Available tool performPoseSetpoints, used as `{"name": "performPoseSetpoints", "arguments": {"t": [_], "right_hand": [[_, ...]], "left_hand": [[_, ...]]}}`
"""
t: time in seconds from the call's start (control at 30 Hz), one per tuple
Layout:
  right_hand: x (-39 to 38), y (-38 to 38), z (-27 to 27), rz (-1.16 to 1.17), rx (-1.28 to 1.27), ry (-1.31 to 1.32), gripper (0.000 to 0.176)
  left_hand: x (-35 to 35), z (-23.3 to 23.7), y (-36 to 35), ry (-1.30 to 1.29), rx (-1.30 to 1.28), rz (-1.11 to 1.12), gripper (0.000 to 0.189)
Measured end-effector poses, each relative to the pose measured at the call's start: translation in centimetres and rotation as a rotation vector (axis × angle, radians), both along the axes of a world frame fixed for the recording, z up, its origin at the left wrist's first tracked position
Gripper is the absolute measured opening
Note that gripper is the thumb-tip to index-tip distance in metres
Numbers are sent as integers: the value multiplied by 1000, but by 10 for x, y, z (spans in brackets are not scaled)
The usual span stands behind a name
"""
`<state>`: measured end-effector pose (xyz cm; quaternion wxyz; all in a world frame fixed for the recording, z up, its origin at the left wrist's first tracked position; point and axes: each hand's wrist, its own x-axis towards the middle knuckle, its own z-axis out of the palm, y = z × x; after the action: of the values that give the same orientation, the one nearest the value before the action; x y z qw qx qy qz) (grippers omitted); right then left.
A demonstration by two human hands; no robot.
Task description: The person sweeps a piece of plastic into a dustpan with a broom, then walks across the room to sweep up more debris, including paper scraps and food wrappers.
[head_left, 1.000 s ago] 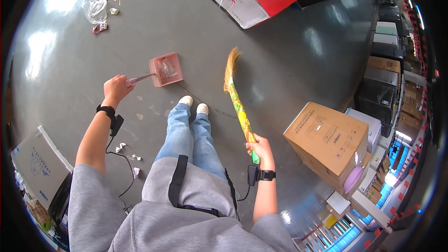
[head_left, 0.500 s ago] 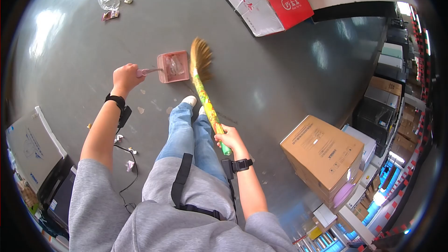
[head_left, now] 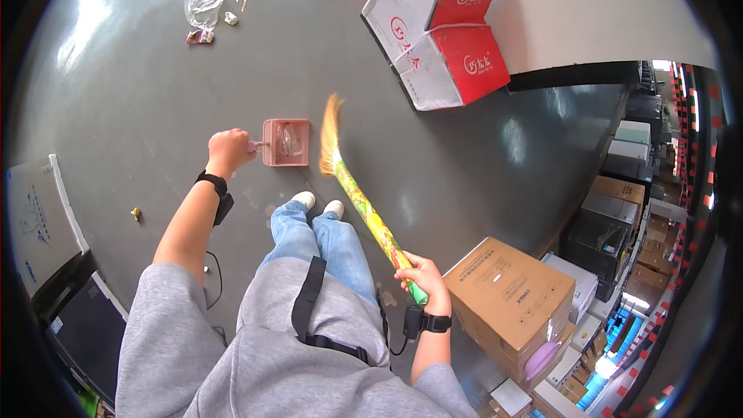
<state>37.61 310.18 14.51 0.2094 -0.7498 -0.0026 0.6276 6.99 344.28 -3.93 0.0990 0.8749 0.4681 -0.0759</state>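
Observation:
My left hand (head_left: 230, 152) is closed round the handle of a pink dustpan (head_left: 287, 123), which is at or near the grey floor (head_left: 209, 85). Some clear, crumpled plastic (head_left: 290, 140) lies inside the pan. With my right hand (head_left: 422, 275) I grip the green end of a broom (head_left: 365, 213) with a yellow patterned handle. Its straw bristles (head_left: 330, 138) point away from me, just right of the dustpan and apart from it.
A white plastic bag (head_left: 203, 4) and small scraps (head_left: 231, 18) lie on the floor at the upper left. A red and white carton (head_left: 457, 54) stands ahead on the right. Brown cartons (head_left: 511, 294) are stacked by my right arm. A small yellow scrap (head_left: 136, 214) lies left.
The broom's bristles have moved from against the dustpan's right edge to a small gap away. My right hand has shifted right and nearer my body. The view has turned, showing more of the red carton.

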Motion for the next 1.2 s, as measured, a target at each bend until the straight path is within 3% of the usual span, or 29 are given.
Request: {"name": "performPoseSetpoints", "arguments": {"t": [0.17,0.2,0.4,0.53,0.7,0.83,0.97,1.2], "right_hand": [[39,19,-8,47,-22,-209,55],[52,25,-13,75,1,-221,47],[146,85,-27,373,-41,-483,32],[210,132,-40,487,-13,-499,40],[250,192,-86,580,6,-507,27],[251,218,-155,696,-17,-449,12],[219,209,-206,921,11,-545,17],[145,205,-175,935,-63,-357,29]], "left_hand": [[-5,3,0,5,-7,4,31],[-8,3,-2,-6,-5,-5,34],[-35,6,-64,-130,100,91,40],[-45,24,-125,-148,116,288,38],[-45,40,-180,-63,83,606,37],[-42,39,-218,10,54,783,37],[-39,40,-248,85,30,919,35],[-65,25,-314,112,37,1166,36]]}}
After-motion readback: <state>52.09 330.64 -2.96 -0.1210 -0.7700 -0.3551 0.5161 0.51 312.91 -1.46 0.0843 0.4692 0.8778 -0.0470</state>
